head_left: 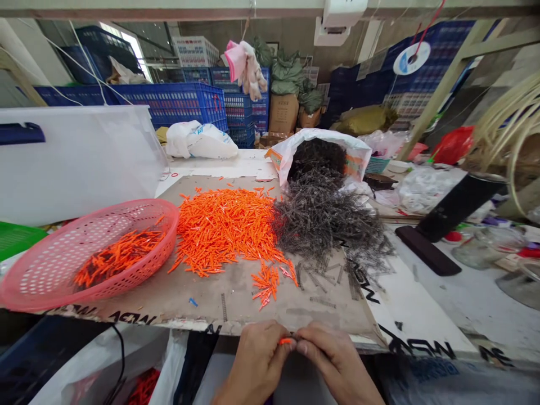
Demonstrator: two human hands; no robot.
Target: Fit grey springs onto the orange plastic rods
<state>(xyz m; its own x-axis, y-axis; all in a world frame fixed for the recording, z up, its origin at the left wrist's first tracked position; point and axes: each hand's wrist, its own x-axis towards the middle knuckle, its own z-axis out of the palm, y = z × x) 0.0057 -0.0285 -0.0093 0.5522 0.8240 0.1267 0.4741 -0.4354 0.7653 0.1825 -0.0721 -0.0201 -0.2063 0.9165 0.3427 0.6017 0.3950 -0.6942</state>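
My left hand is closed at the table's front edge, pinching a small orange plastic piece. My right hand meets it there, thumb and fingers pressed together at the end of that piece; whatever its fingertips hold is mostly hidden, with only a dark bit showing between the hands. Just beyond lies a small cluster of orange pieces. Behind that spreads a large heap of orange pieces. Dark metal springs are piled to its right, spilling out of a white sack, with several loose springs nearer me.
A pink perforated basket at the left holds orange pieces mixed with dark springs. Behind it stands a translucent white bin. A black stand-like object and glass jars are at right. Pink and white gloves hang overhead.
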